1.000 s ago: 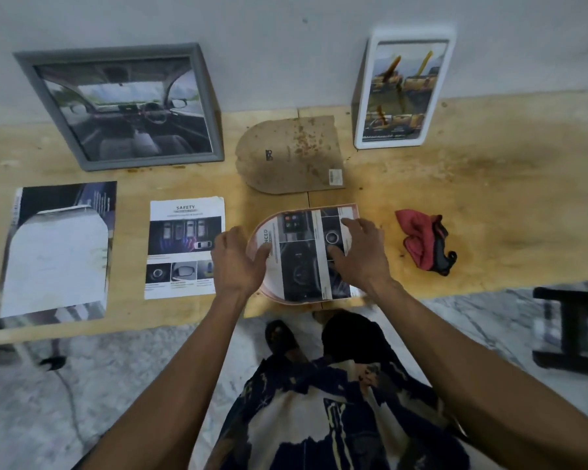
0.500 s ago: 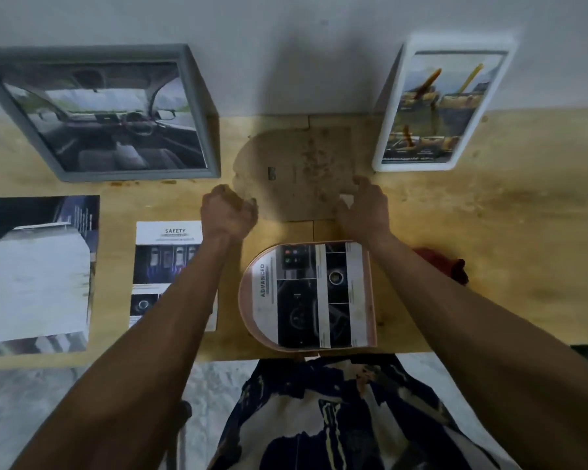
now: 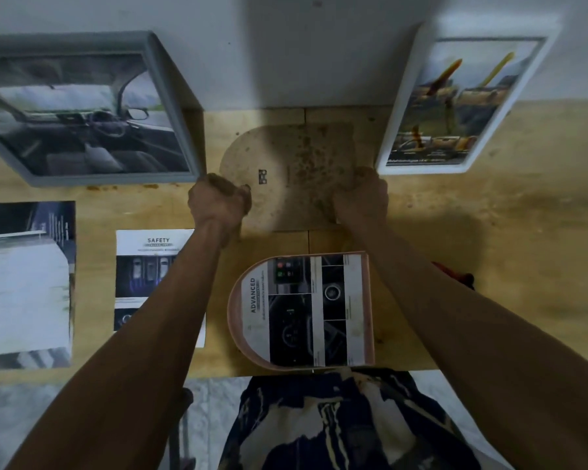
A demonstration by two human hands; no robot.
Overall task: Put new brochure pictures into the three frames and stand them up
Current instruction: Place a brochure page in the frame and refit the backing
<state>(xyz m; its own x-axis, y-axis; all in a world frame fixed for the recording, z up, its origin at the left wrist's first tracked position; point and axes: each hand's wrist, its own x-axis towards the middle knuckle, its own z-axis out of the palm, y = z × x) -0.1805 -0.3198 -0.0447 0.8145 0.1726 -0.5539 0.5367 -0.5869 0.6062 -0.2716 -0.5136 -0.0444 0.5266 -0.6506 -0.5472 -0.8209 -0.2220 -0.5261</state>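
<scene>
Readable print first: the brochure sheet [image 3: 157, 283] lying flat on the wooden counter [image 3: 489, 232] is headed "SAFETY" above small dark car pictures, and the picture inside the arch-shaped frame [image 3: 302, 310] carries the word "ADVANCED" running sideways along its white margin, beside dark dashboard and control panels. That frame has a pinkish rim, lies face up at the near edge of the counter, and is touched by neither hand.

Beyond it, the arch-shaped backing board [image 3: 289, 174] lies between the two standing frames; it is brown, speckled with stains, and has a small dark fitting near its middle. The left hand [image 3: 218, 205] curls its grip around the board's left rim, and the right hand [image 3: 362, 195] clasps its right edge.

The grey frame [image 3: 82, 113] leans on the wall at left, showing a car interior. The white frame [image 3: 462, 100] leans at right; its caption is too blurred to read. A larger brochure [image 3: 24, 283] lies at far left.
</scene>
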